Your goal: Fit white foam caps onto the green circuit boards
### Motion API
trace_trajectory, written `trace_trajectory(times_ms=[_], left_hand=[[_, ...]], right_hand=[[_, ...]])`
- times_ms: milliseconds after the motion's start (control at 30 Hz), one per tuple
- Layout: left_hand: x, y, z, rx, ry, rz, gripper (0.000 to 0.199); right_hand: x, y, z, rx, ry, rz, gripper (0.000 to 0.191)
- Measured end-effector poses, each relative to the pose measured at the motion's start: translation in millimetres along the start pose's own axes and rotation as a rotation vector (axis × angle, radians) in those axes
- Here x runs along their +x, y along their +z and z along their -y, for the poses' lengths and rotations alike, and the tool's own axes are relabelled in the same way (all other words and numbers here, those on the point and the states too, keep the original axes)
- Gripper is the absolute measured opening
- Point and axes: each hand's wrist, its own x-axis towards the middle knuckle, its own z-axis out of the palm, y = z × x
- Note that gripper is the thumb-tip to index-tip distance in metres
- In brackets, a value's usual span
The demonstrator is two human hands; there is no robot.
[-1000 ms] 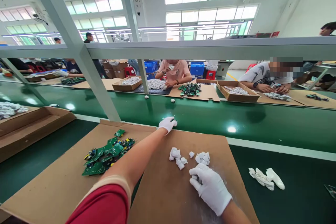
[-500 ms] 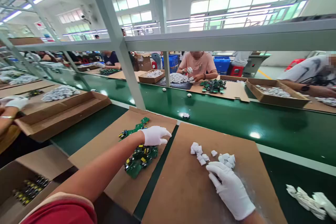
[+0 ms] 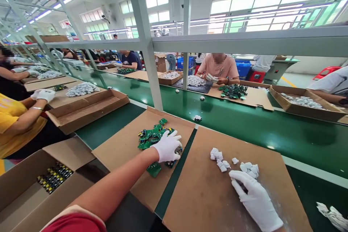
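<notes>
My left hand (image 3: pixel 168 146), in a white glove, lies over a pile of green circuit boards (image 3: pixel 150 136) with yellow and black components. Its fingers are spread, palm down, and the boards directly beneath are partly hidden. Lower down, a single board (image 3: pixel 153 169) shows beside my wrist. My right hand (image 3: pixel 257 201), also gloved in white, rests at the brown cardboard sheet (image 3: pixel 198 188) with fingers curved and a gap between thumb and forefinger; I see nothing held there. Just beyond its fingertips sit small white wrapped pieces (image 3: pixel 249 169), with more white pieces (image 3: pixel 217 155) to the left.
A green conveyor belt (image 3: pixel 231 123) runs across, carrying a few white-topped items (image 3: pixel 197 118). An open carton (image 3: pixel 21 195) with rows of components stands lower left. Crumpled white gloves (image 3: pixel 333 215) lie at right. Co-workers sit left and opposite; a metal post (image 3: pixel 152 76) rises behind the boards.
My left hand has moved down onto the circuit boards, its fingers spreading. My right hand stays beside the white pieces. The view has swung to the left.
</notes>
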Motion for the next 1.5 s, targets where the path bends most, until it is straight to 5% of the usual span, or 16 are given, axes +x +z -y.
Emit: trace_trajectory(times_ms=[133, 233, 333, 433, 633, 767, 933, 1100, 1200, 1267, 1367, 1433, 1500], left_hand=[[9, 5.9, -31, -0.235, 0.059, 0.001, 0.034], [17, 25.7, -67, -0.871, 0.037, 0.102, 0.041], [27, 53.1, -99, -1.670, -0.161, 0.256, 0.037], [36, 77.7, -113, -1.939, -0.361, 0.267, 0.030], [36, 101.5, -105, -1.913, -0.340, 0.380, 0.027], [37, 101.1, -101, -1.881, -0.290, 0.391, 0.030], [39, 97.0, -97, -1.868, -0.279, 0.362, 0.033], [39, 104.0, -98, -1.822, -0.322, 0.460, 0.036], [38, 110.5, -101, -1.772, -0.350, 0.467, 0.034], [38, 112.6, -103, -1.754, -0.355, 0.455, 0.033], [38, 112.6, -105, -1.750, -0.361, 0.448, 0.031], [39, 112.6, -104, -1.768, -0.374, 0.444, 0.030], [39, 114.0, -104, -1.790, -0.382, 0.447, 0.029]], right_hand=[[9, -10, 13, -0.049, 0.168, 0.073, 0.027], [27, -12, 22, -0.278, 0.250, 0.186, 0.034], [43, -6, 29, -0.429, 0.277, 0.259, 0.043], [50, 1, 35, -0.494, 0.318, 0.320, 0.045], [60, -15, 35, -0.529, 0.357, 0.447, 0.043], [80, -16, 34, -0.561, 0.443, 0.507, 0.042], [86, -26, 47, -0.565, 0.428, 0.510, 0.017], [34, -51, 45, -0.540, 0.362, 0.386, 0.040], [-17, -40, 47, -0.574, 0.192, 0.282, 0.025], [-47, -25, 52, -0.554, 0.039, 0.249, 0.054], [-70, -13, 57, -0.427, -0.178, 0.382, 0.081], [-69, -17, 55, -0.393, -0.157, 0.452, 0.076], [-61, -24, 52, -0.438, 0.028, 0.444, 0.064]])
